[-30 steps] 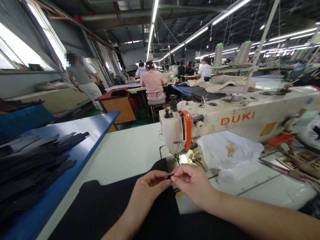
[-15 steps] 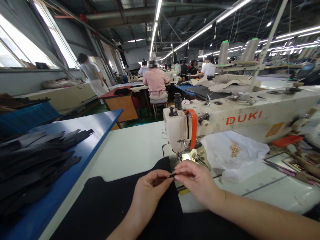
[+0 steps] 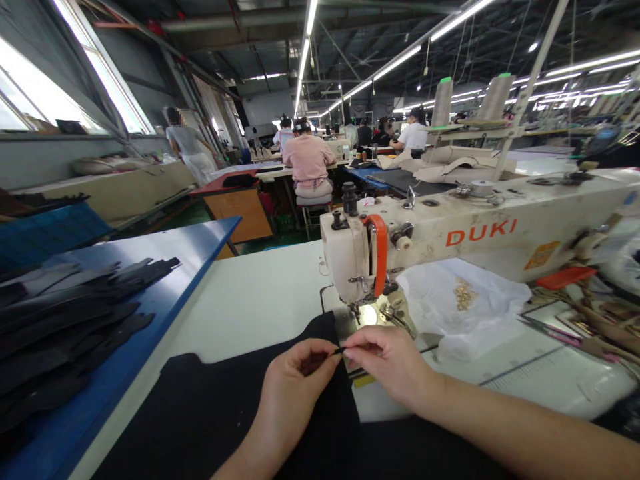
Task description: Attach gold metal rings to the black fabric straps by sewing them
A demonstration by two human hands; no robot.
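My left hand and my right hand meet over a large piece of black fabric on the white sewing table. Both pinch the same small black piece between thumb and fingertips, just in front of the needle area of the cream DUKI sewing machine. The fingers of both hands are closed. What the small piece is I cannot make out.
A blue side table at left carries a stack of black cut pieces. White plastic with small gold metal parts lies under the machine arm. Tools lie at far right. Other people sit and stand at stations behind.
Both hands keep the same pinch on the small black piece. The view has shifted slightly; a person at the back left has walked farther away.
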